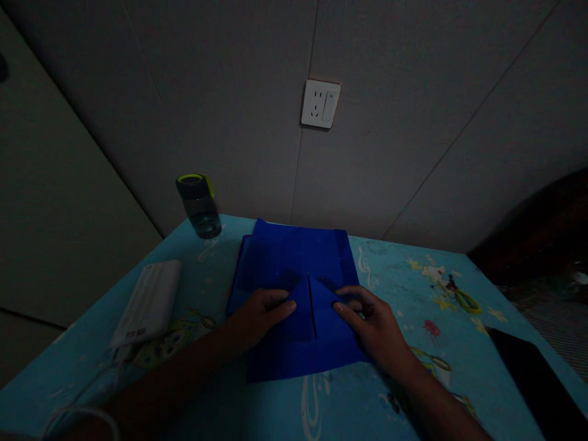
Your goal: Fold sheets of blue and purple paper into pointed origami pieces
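Note:
A folded sheet of blue paper [328, 321], its two upper flaps meeting in a point with a dark slit between them, is between my hands. My left hand [264, 312] pinches the left flap, thumb on top and fingers behind. On the right flap, my right hand [367, 315] pinches the edge in the same way. Beneath and behind lies more blue paper [301, 248], flat on the table. Where one sheet ends and the other starts near the bottom is hard to tell in the dim light.
A water bottle [199, 208] stands at the back left, near the wall. A white power bank [149, 300] with a cable lies at left. Scissors [463, 297] and a black flat object [537, 380] rest on the right of the patterned tablecloth [390, 263]. A socket [320, 104] is on the wall.

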Motion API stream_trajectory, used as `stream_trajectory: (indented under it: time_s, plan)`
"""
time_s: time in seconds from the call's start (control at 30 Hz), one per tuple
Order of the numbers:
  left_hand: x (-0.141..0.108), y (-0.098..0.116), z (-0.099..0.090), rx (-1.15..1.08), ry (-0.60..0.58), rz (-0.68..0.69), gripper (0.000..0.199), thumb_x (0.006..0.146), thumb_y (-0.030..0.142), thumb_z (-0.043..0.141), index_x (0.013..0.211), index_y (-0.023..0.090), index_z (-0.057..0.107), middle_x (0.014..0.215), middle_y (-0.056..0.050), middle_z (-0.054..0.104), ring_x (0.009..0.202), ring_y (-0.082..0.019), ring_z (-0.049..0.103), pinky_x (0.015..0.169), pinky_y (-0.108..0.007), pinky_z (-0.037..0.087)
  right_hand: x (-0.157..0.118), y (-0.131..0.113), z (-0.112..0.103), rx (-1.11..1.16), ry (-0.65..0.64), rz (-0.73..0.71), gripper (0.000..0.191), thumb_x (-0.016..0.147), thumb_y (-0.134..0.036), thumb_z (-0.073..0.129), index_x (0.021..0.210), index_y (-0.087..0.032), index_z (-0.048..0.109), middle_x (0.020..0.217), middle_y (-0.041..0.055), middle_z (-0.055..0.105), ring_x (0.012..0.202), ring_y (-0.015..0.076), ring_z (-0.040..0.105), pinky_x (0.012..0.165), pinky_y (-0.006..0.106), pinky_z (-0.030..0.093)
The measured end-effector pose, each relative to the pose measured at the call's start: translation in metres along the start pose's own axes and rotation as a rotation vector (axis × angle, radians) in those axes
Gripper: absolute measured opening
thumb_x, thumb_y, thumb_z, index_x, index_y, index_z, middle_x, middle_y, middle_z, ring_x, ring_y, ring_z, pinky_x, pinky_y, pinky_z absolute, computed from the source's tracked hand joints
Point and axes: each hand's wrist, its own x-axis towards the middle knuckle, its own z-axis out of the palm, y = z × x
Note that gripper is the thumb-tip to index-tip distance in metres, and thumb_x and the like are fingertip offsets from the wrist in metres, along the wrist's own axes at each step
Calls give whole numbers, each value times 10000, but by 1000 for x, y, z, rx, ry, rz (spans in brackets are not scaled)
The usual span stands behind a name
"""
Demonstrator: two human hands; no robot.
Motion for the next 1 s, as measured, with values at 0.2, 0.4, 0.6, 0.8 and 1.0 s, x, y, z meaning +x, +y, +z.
stream_trajectory:
  time_s: [0.2,0.4,0.6,0.8,1.0]
  plan:
    - [0,-2,1,-256,-87,111,611,853,344,641,1369,332,313,1038,-44,705,865,-226,703,758,-402,548,1,-1,1,-102,101,-106,282,825,-443,664,792,-212,504,589,-72,447,503,86,409,456,201,320]
    - [3,-10,-6,24,44,178,202,862,341,599,1027,225,619,887,-3,687,768,-166,645,692,-283,503,4,-3,-13,-172,-36,-162,245,785,-421,707,776,-201,599,709,-20,550,671,136,522,610,246,432]
    - [5,-5,-8,76,187,142,325,855,333,583,1157,237,659,1051,-31,723,924,-218,660,786,-329,509,2,-8,-30,-309,-244,-135,487,762,-409,754,1218,-295,627,1220,67,619,1127,271,570,967,440,459]
    - [6,-6,-8,-31,194,131,372,831,336,614,1186,236,663,1127,-45,723,1007,-245,662,891,-394,501,4,-5,-34,-506,-317,-194,630,809,-387,717,1392,-358,479,1483,65,404,1362,307,380,1125,521,322]
    - [6,-3,-11,1,242,125,398,828,350,621,1210,245,652,1199,-44,694,1063,-243,642,914,-380,500,2,-3,-35,-554,-374,-210,760,806,-377,724,1462,-382,340,1550,52,307,1409,320,301,1134,532,311]
